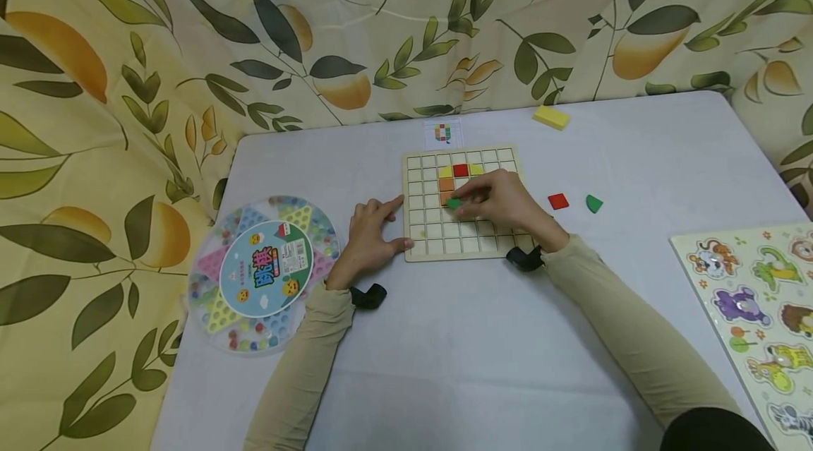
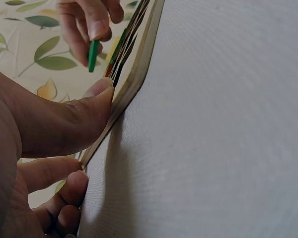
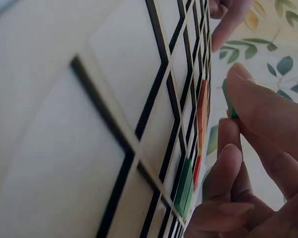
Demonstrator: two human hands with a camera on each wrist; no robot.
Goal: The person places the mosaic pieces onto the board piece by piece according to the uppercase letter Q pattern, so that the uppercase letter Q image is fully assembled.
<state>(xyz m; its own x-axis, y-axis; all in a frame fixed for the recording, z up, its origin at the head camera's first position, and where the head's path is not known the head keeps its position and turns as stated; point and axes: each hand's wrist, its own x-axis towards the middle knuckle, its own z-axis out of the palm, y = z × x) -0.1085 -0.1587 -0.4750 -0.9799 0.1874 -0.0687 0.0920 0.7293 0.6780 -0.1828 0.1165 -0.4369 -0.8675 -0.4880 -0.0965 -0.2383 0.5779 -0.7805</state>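
Note:
A pale wooden grid board (image 1: 424,250) lies on the table, holding yellow, red and orange tiles (image 1: 447,184) near its middle. Above these cells my right hand (image 1: 498,202) pinches a small green tile (image 3: 229,99) between thumb and fingertips; the tile stands apart from the board in the left wrist view. Another green tile (image 3: 185,188) sits in the grid, seen in the right wrist view and hidden by the hand from above. My left hand (image 1: 370,236) touches the board's left edge, thumb (image 2: 64,121) and index finger spread along it.
Right of the board lie a red tile (image 1: 558,201) and a green rounded tile (image 1: 593,204). A small pattern card (image 1: 443,132) and a yellow block (image 1: 551,117) are behind. At left is a round Chinese checkers set (image 1: 267,269), at right an animal puzzle board (image 1: 749,281).

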